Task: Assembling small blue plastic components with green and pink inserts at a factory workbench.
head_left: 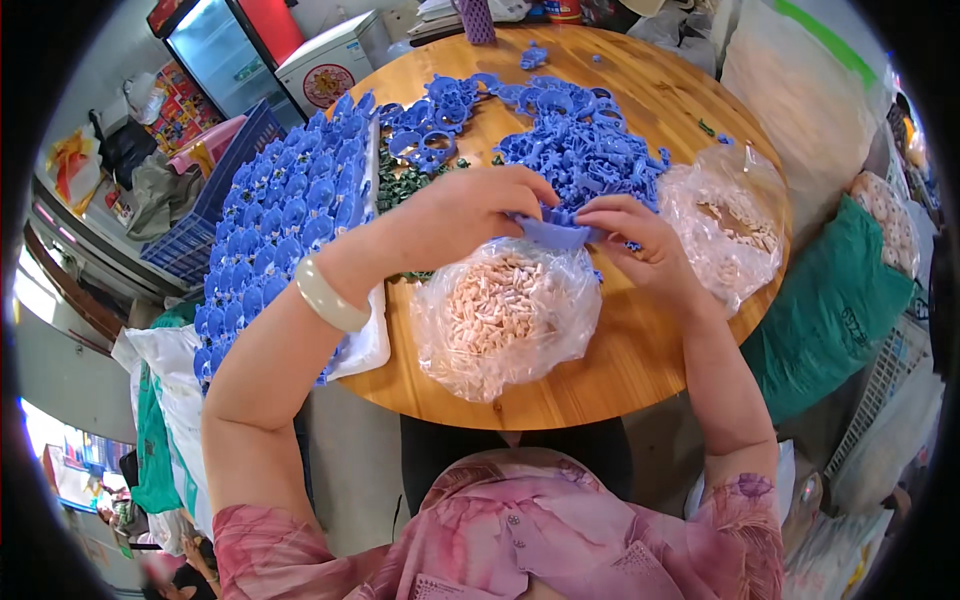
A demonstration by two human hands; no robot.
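Over the middle of the table, my left hand (478,208) and my right hand (645,245) come together on a blue plastic piece (553,233). Its near side is curved and smooth; fingers cover its ends. Both hands are closed, with fingertips pressed on it. Just below it lies an open clear plastic bag (440,370) full of small pale pink pieces (497,312). Right behind my hands rises a heap of blue plastic parts (585,140). Small dark green pieces (398,188) are scattered by my left forearm.
Rows of blue cup-like pieces (285,215) fill a white tray (372,345) at the table's left. Another clear bag (722,270) with pale pieces lies right on the wooden table (640,370). A purple holder (475,22) stands at the back; a green sack (825,310) is beside the table.
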